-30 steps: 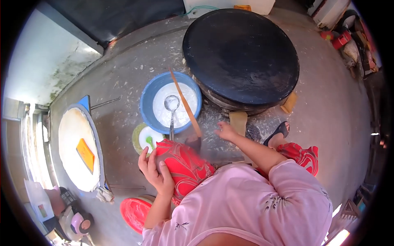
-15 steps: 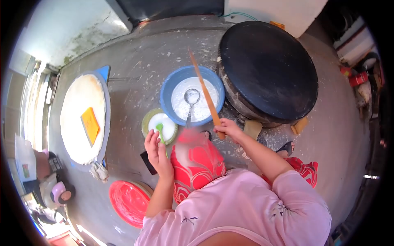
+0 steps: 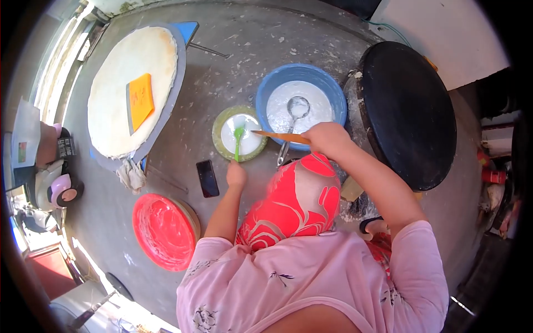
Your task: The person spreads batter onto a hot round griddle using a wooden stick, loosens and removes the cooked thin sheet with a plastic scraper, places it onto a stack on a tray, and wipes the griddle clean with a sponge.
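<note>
My left hand [image 3: 236, 173] is closed on the handle end of a green brush [image 3: 237, 143], whose pale head lies in white liquid in a small yellow-green bowl [image 3: 217, 139]. My right hand [image 3: 328, 139] grips a long, flat wooden spatula [image 3: 280, 136] whose narrow tip points left over the small bowl. Behind the spatula stands a blue basin [image 3: 267, 80] of white batter. A metal ladle [image 3: 298, 107] rests in the basin, its handle hanging over the near rim.
To the right is a large round black griddle [image 3: 411, 111]. A round board at left bears a pale flatbread [image 3: 125, 61] and an orange scraper [image 3: 141, 101]. A phone [image 3: 207, 178] and a red basin [image 3: 165, 230] lie on the floor, near a cloth [image 3: 131, 176].
My left hand has gone from raised and open to holding the green brush. The wooden spatula has swung from pointing away to pointing left. The camera view has shifted.
</note>
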{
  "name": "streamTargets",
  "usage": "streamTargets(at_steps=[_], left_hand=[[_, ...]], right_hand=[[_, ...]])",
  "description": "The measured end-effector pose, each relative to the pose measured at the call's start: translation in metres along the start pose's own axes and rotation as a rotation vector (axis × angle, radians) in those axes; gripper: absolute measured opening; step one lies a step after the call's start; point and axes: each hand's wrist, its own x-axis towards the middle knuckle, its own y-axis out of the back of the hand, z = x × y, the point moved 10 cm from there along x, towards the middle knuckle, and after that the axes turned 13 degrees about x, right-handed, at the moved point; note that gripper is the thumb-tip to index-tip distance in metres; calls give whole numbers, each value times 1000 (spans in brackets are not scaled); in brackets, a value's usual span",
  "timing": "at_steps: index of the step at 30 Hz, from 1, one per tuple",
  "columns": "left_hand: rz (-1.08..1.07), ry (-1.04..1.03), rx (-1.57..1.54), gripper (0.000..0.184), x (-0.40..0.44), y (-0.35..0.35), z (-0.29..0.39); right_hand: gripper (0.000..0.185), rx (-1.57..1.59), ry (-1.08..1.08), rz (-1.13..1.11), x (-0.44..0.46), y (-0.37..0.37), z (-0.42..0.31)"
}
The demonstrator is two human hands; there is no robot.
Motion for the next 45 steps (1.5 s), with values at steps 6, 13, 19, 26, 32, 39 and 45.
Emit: streamTargets(at_steps=[6, 13, 19, 26, 32, 39, 45], left_hand=[[119, -12, -312, 24, -53, 36, -11], [232, 22, -392, 27, -21, -9, -28], [-17, -40, -318, 31, 0, -23, -16], [125, -575, -362, 40, -22, -14, 112], [-1313, 87, -1453, 31, -59, -33, 220], [-865, -3, -754, 31, -19, -40, 203], [-51, -703, 430, 22, -47, 41, 215]], right_hand=[[28, 111, -45, -29, 70, -56, 10], [35, 399, -102, -17, 59, -64, 38], [27, 323, -86, 144, -19, -21, 53], [20, 668, -263, 288, -124, -41, 128], [8, 1203, -458, 470, -235, -64, 172], [5, 1351, -432, 667, -286, -80, 198], [8, 1341, -495, 690, -282, -87, 203]])
